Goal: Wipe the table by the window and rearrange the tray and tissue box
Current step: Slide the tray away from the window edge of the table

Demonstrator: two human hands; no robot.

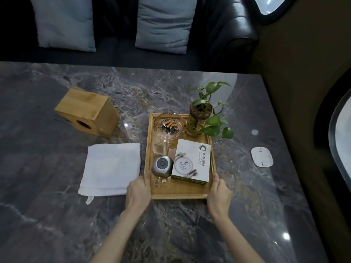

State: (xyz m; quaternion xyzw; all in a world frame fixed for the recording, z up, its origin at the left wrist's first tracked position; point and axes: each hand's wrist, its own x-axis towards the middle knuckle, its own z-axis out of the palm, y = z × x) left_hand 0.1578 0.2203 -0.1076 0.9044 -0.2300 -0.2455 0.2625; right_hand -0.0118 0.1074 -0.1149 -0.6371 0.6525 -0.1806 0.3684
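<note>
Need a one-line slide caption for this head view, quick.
Both hands, left hand and right hand, grip the wooden tray on the marble table, white cloth beside it.

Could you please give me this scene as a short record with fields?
surface: grey marble table
left hand: grips near left corner of rectangular bamboo tray
right hand: grips near right corner of the tray
on tray: glass ashtray with cigarette butts, green plant in glass vase, white printed box, clear glass jar, round silver device
left of tray: folded white towel
far left: wooden tissue box, on its side
right of tray: white oval pad
</note>
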